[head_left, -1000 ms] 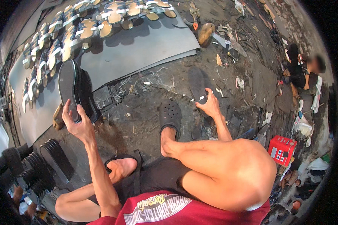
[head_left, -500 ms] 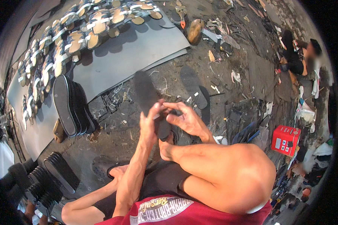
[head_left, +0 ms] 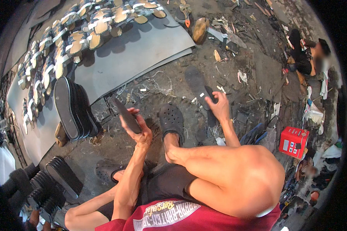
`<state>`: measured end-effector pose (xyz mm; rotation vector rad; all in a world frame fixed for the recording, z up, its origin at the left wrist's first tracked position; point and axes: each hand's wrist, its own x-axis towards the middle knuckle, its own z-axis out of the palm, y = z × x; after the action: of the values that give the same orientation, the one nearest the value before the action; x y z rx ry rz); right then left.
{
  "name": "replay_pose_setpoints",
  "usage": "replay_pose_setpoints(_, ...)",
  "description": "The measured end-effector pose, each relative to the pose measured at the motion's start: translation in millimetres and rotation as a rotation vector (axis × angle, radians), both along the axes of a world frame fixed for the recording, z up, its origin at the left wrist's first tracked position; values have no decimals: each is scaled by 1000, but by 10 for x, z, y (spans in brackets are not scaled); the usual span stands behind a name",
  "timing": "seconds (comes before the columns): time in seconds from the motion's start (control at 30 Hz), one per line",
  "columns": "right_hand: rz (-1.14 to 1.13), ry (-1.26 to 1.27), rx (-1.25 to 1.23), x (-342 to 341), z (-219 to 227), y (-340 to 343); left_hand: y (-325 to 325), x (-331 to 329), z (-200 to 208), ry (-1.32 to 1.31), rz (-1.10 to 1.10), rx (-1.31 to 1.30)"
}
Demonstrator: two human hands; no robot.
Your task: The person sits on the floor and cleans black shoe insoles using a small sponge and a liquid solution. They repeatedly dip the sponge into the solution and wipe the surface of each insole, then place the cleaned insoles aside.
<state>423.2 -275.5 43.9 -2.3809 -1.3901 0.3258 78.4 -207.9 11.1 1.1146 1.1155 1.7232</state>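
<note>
My left hand (head_left: 138, 129) is closed around a dark shoe sole (head_left: 126, 116), held tilted up above the ground. My right hand (head_left: 221, 107) is over the ground to the right, thumb and fingers curled apart, with nothing visible in it. Beside its fingertips lie two flat dark soles, a greyish one (head_left: 196, 80) and a blacker one (head_left: 211, 118) partly under it; I cannot tell whether the hand touches them. My foot in a black clog (head_left: 171, 117) is between my hands.
Rows of strapped sandals (head_left: 100, 23) stand on grey sheets (head_left: 138, 50) at the far left. Stacked black soles (head_left: 67, 109) lean nearer, with more piles (head_left: 61, 175) below. Scraps litter the ground. A red box (head_left: 293, 142) sits right; another person (head_left: 302, 57) is at far right.
My hands have parted. The left has drawn left and nearer with the sole, now turned edge-on; the right has let go and moved right, toward the soles on the ground.
</note>
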Motion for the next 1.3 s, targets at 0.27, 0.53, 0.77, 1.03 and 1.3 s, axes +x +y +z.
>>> replay_pose_setpoints(0.27, -34, -6, -33, -124, -111, -149, 35, -155, -44, 259, -288, -397)
replay_pose_setpoints(0.53, -268, -140, 50, -151, -10, -717, 229, -165, 314, -564, -322, -771)
replay_pose_setpoints(0.77, -360, 108, -367, -185, -138, -686, 87, -100, 391, -830, -314, -850)
replay_pose_setpoints(1.03, -253, 290, -401, 222, -193, -713, -40, -213, 460, -651, -345, -852)
replay_pose_setpoints(1.3, -211, 511, -134, -462, 826, 233, -122, -372, 622, -412, -274, -808)
